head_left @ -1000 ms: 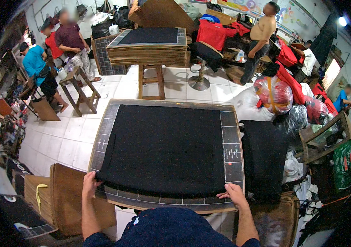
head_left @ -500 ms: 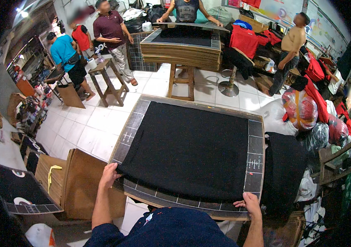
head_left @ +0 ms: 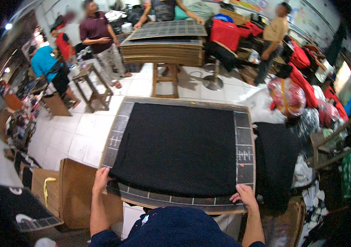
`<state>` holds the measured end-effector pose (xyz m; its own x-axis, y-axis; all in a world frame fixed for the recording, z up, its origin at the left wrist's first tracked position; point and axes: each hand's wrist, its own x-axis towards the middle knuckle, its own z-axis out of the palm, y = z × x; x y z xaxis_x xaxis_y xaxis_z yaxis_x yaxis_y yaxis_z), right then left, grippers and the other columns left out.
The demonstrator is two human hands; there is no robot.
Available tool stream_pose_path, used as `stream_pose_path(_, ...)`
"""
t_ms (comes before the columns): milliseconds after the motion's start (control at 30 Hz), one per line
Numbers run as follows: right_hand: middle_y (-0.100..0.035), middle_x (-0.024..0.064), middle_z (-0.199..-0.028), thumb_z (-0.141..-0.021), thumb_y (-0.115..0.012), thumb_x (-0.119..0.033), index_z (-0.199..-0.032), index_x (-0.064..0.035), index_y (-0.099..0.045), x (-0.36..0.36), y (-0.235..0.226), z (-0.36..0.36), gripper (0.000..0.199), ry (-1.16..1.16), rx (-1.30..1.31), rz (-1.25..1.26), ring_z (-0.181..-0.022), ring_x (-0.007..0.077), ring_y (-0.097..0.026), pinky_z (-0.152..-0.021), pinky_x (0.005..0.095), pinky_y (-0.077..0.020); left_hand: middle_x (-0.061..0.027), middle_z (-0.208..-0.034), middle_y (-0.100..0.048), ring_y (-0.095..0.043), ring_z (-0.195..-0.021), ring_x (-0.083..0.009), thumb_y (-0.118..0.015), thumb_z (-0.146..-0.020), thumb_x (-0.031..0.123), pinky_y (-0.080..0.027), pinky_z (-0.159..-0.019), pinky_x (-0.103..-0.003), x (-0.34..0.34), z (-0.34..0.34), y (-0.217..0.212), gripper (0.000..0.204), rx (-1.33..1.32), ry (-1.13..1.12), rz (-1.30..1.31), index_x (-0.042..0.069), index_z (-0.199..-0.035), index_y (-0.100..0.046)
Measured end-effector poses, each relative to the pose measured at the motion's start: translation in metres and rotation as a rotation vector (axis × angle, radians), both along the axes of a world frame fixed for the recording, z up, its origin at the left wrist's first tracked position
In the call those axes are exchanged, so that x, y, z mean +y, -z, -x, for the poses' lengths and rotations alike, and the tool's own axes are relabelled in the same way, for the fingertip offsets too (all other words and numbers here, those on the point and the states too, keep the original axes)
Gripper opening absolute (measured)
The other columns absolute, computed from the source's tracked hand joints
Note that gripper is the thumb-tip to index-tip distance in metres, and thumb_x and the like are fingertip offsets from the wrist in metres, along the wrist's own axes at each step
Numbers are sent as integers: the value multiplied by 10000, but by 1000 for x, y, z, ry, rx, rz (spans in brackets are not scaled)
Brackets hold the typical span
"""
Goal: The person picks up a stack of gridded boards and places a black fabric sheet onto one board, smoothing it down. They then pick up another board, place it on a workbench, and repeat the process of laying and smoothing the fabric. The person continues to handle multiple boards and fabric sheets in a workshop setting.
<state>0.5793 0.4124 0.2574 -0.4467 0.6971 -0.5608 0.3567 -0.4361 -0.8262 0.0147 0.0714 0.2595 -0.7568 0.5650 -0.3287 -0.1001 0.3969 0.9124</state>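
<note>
A black cloth [head_left: 179, 148] lies spread over a dark board with a white grid [head_left: 244, 142] in front of me. It looks like a flat garment or fabric panel, with the grid showing along its sides and near edge. At the cloth's near left corner, my left hand [head_left: 100, 180] is closed, thumb and fingers pinching the edge. My right hand [head_left: 245, 195] has its fingers curled at the near right corner, closed on the cloth's edge. Some fingertips of both hands are hidden.
Beyond stands a stack of boards [head_left: 163, 54] on a wooden stand, where a person holds a gridded board [head_left: 167, 29]. More black cloth [head_left: 276, 160] hangs at the right. Brown boards [head_left: 79, 191] stand at the left. Wrapped bundles [head_left: 286, 96] lie far right; several people stand around.
My view has shifted slightly. Both hands remain at the cloth's near corners. Across from me, the person's board has tilted, so its gridded face now covers the stack's top.
</note>
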Motion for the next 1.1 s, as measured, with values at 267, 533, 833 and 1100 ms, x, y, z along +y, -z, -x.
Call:
stream_pose_path(267, -639, 120, -808, -1084, -511, -274, -1005, 35, -566, 4, -2, 0, 324, 14, -40, 20, -661, 285, -724, -530, 341, -578, -25, -807, -595, -595, -753, -119, -493, -1071, 254, -563, -638, -325, 4, 0, -6, 357, 221, 129, 76, -21, -892, -631)
stream_pose_path(533, -640, 119, -789, -1087, -502, -275, -1029, 36, -567, 6, -4, 0, 323, 36, -65, 35, -647, 271, -724, -508, 319, -569, -41, -838, -611, -640, -745, -159, -491, -1075, 265, -600, -660, -331, 3, -4, -8, 355, 143, 122, 49, -19, -917, -634)
stream_pose_path(833, -643, 143, -786, -1084, -494, -256, -1042, 44, -567, 11, -1, -1, 311, 30, -71, 36, -622, 286, -718, -481, 332, -567, -66, -891, -640, -657, -772, -167, -491, -1081, 262, -604, -670, -336, -2, 4, 2, 346, 136, 155, 79, -28, -978, -650)
stream_pose_path(1100, -624, 137, -770, -1071, -503, -257, -982, 44, -544, 12, 3, -5, 316, 37, -75, 51, -604, 308, -718, -453, 352, -563, -67, -901, -647, -673, -763, -169, -483, -1085, 239, -605, -687, -332, -5, 6, 8, 335, 36, 122, 21, -40, -990, -642)
